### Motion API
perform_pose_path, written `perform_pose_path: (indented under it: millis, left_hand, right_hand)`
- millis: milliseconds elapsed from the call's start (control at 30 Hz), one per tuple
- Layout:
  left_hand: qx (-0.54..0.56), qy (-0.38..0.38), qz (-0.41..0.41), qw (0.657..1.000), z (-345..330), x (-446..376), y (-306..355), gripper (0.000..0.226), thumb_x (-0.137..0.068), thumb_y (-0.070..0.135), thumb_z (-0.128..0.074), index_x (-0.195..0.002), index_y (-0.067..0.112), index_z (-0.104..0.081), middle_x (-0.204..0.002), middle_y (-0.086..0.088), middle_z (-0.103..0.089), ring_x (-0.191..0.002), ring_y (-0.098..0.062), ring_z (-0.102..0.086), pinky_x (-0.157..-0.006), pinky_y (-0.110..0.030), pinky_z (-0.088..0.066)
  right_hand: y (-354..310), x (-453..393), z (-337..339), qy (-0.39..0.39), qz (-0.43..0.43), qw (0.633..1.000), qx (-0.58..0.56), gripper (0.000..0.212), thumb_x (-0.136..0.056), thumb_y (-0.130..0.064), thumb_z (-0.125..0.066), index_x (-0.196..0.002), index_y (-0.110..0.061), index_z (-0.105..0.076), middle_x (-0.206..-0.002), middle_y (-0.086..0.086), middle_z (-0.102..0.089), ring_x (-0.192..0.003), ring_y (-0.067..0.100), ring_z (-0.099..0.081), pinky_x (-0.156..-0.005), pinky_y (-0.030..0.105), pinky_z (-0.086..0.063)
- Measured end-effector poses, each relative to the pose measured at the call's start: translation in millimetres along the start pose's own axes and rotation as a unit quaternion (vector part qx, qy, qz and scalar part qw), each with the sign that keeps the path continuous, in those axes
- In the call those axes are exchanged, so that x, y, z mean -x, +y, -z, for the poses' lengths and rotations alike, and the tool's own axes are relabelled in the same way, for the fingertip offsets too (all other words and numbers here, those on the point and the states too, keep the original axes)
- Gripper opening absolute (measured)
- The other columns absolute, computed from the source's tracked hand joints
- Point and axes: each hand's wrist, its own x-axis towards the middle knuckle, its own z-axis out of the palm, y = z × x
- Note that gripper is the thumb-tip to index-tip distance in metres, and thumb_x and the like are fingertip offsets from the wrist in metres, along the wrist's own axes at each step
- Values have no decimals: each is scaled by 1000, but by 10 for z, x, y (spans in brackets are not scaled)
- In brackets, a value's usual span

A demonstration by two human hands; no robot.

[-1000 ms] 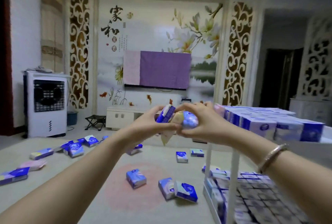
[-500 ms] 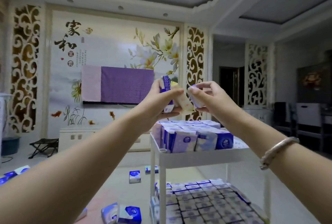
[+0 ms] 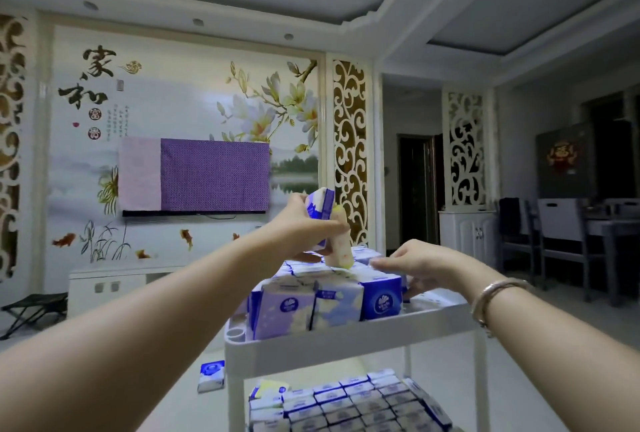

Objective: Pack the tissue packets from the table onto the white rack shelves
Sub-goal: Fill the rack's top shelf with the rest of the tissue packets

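The left hand [image 3: 304, 223] has its grip closed around two tissue packets held side by side: a blue-and-white packet [image 3: 320, 213] and a pale yellow packet [image 3: 339, 241]. Both stand nearly upright, long axis running from 6 to 12 o'clock, tops leaning slightly toward 1 o'clock. The yellow packet's lower end touches or hangs just above the packets on the top shelf; which of the two cannot be told.

The right hand [image 3: 412, 267] reaches in from 4 o'clock, fingers curled loosely, at the 3 o'clock side of the packed rows. Its fingertips are hidden behind a dark blue packet [image 3: 382, 296], so whether it holds anything cannot be told. A bracelet [image 3: 491, 296] sits on that wrist.

The white rack [image 3: 346, 345] has its top shelf filled with packets standing on edge, faces toward the camera. The back rows are hidden behind the hands. Bare shelf shows at the front left corner, around 8 o'clock, and along the right rim at 3 o'clock. The lower shelf [image 3: 349, 400] holds a tight grid of packets and is cut off by the bottom of the view.

One loose packet [image 3: 212, 375] lies flat on the floor at 9 o'clock of the rack's left leg. Open floor lies to the left and right of the rack.
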Motion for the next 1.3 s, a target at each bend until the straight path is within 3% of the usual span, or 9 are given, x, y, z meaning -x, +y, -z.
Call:
perform_pose_path:
  millis: [167, 300, 433, 533, 800, 967, 1100, 1200, 1300]
  left_hand:
    - [-53, -18, 8, 998, -2, -156, -18, 57, -74, 35, -79, -120, 14, -52, -105, -8, -67, -90, -17, -69, -66, -25, -58]
    - [-76, -19, 4, 997, -78, -198, 13, 57, -71, 33, -81, -114, 14, -50, -103, -8, -65, -86, -15, -65, -69, -26, -57]
    - [-109, -48, -13, 993, -194, -211, 69, 63, -64, 35, -85, -113, 11, -54, -103, -12, -66, -84, -18, -62, -70, -28, -53]
    - [-140, -38, -41, 989, -307, -187, 142, 54, -63, 30, -86, -105, 15, -54, -97, -7, -65, -84, -17, -62, -74, -29, -53]
    - [-234, 3, -124, 964, -366, -36, 269, 69, -65, 27, -85, -120, 14, -46, -111, -2, -60, -98, -17, -60, -80, -29, -53]
    - [-242, 51, -77, 966, -212, 31, 199, 55, -74, 36, -77, -116, 12, -49, -102, -2, -58, -89, -14, -54, -56, -19, -37]
    - [-207, 48, -37, 976, -150, 19, 78, 28, -89, 37, -61, -91, 9, -54, -73, -1, -52, -58, -8, -43, -37, -10, -32]
    - [-169, 45, -10, 984, -144, -12, 9, 39, -90, 41, -59, -110, 9, -51, -83, -3, -55, -69, -12, -52, -51, -20, -43]
    - [-127, 47, 10, 991, -143, -18, -15, 39, -90, 40, -60, -115, 14, -45, -102, -8, -60, -91, -20, -62, -69, -30, -53]
  right_hand:
    - [-48, -161, -41, 15, 30, 996, -89, 30, -88, -35, -65, -87, -8, -52, -95, 9, -62, -79, 16, -63, -44, 18, -50]
    - [-26, -240, -46, 62, 34, 991, -114, 37, -92, -35, -60, -112, -7, -46, -120, 12, -56, -103, 22, -62, -46, 23, -54]
    - [-104, -83, 11, 198, 167, 965, -48, 41, -97, -49, -39, -107, -11, -53, -109, 1, -54, -96, 15, -56, -81, 36, -53]
    - [-243, 151, 70, 86, 224, 964, -112, 75, -82, -71, -32, -116, -11, -63, -118, -2, -57, -111, 14, -48, -96, 39, -32]
    - [-241, 329, 210, 74, 284, 945, -148, 21, -87, -30, -64, -105, -18, -65, -105, 0, -68, -99, 10, -60, -77, 27, -39]
    - [-86, 255, 371, 188, 212, 907, -310, 11, -90, -19, -49, -97, -17, -57, -105, 10, -64, -95, 23, -59, -80, 36, -44]
    - [158, 51, 277, 187, 149, 966, -102, 12, -84, -17, -61, -83, -15, -50, -92, 6, -58, -77, 16, -55, -61, 27, -43]
    - [268, -113, 88, 92, 92, 991, 32, 16, -85, -23, -62, -95, -17, -52, -108, 7, -58, -96, 18, -59, -72, 29, -50]
    - [242, -200, -10, 57, 52, 997, -5, 32, -90, -19, -59, -115, -15, -40, -116, 10, -52, -105, 19, -56, -86, 33, -53]
